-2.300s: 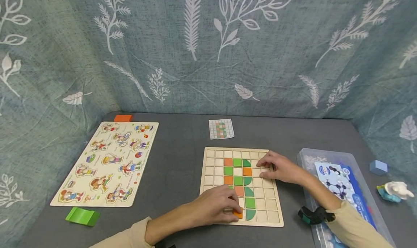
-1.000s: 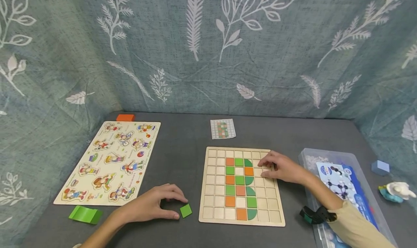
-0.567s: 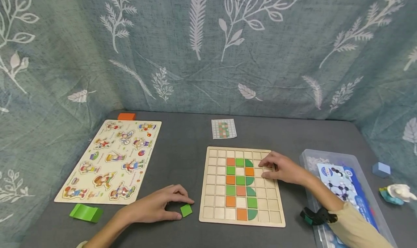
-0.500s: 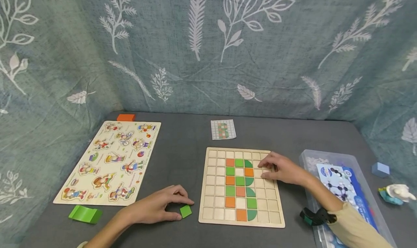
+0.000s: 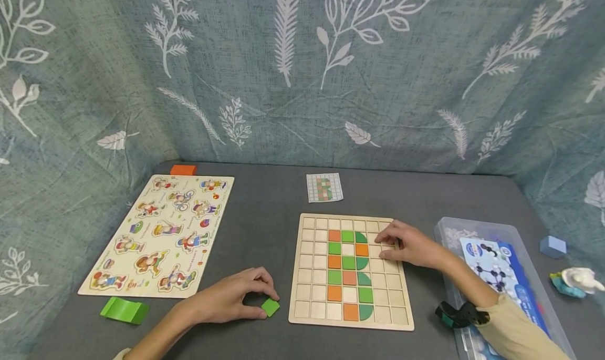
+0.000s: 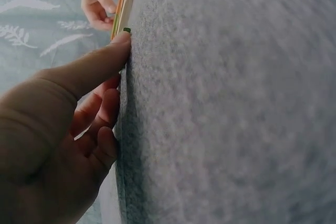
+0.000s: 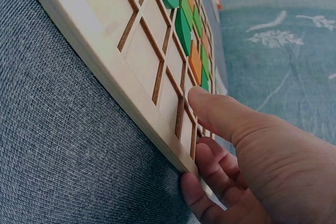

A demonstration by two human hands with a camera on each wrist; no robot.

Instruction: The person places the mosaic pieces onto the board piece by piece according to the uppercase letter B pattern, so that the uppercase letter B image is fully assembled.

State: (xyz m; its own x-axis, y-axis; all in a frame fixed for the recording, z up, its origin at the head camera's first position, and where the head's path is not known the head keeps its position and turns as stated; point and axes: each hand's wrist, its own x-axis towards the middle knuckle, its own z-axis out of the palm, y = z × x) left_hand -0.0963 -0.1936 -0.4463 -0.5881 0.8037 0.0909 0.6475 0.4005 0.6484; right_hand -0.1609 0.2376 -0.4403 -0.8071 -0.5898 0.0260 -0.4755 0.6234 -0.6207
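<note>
My left hand point(image 5: 233, 297) is on the grey table left of the board, pinching a small green square tile point(image 5: 270, 307) between thumb and index finger. In the left wrist view, a sliver of the green tile point(image 6: 127, 30) shows beyond the thumb tip. The wooden grid board point(image 5: 312, 320) bears orange and green square tiles and dark green quarter-round tiles in its middle columns. An orange tile point(image 5: 351, 312) lies in its lowest row. On the board's right side rests my right hand point(image 5: 408, 244), its thumb point(image 7: 210, 103) touching the grid and other fingers near the rim.
A small pattern card point(image 5: 324, 187) lies behind the board. At left are a picture puzzle board point(image 5: 158, 234), a green curved block point(image 5: 124, 311) and an orange block point(image 5: 183, 170). A clear plastic box point(image 5: 506, 226), blue block point(image 5: 552, 246) and white-and-teal figurine point(image 5: 576, 281) stand at right.
My left hand has let go of the orange tile in the lowest row and moved left to the green tile. Its thumb and index finger have closed on it. The right hand stays put.
</note>
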